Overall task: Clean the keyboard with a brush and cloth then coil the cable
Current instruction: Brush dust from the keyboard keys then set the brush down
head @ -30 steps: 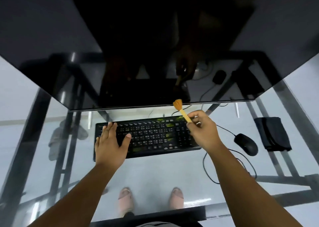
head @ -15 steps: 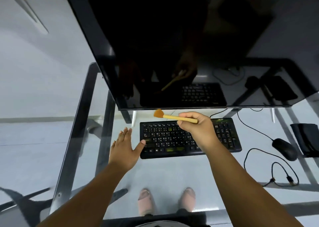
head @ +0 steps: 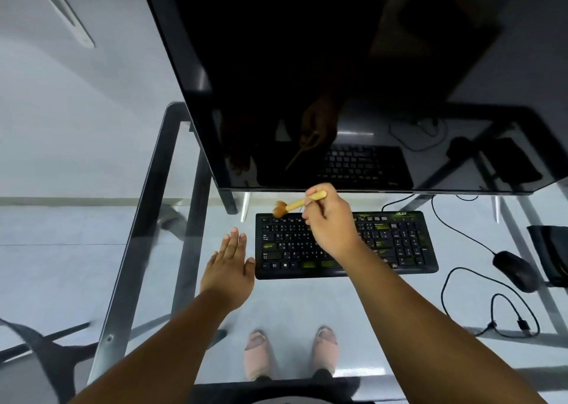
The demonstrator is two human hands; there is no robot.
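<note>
— Where the right hand (head: 330,228) curls over the far-left keys, what sits in its fingers?

— The brush (head: 297,204). Its pale wooden handle is pinched between thumb and curled fingers, the butt end poking out past the knuckles toward the monitor (head: 338,80). The tuft of orange-brown bristles points left and slightly down, at the keyboard's (head: 396,243) top-left corner; whether it touches the keys, I cannot tell.

— And the keyboard itself?

— Black, flat on the glass desk (head: 307,305), white legends on the keys and greenish smears of reflection here and there. Its cable (head: 396,203) leaves the back edge and runs under the monitor.

— The other hand?

— The left hand (head: 229,268) lies palm down, fingers straight and together, holding nothing, its thumb tip at the keyboard's left edge. Both forearms reach forward from the bottom of the view.

— The cloth?

— A dark folded cloth (head: 550,250) lies at the far right, just beyond a black mouse (head: 514,270).
</note>
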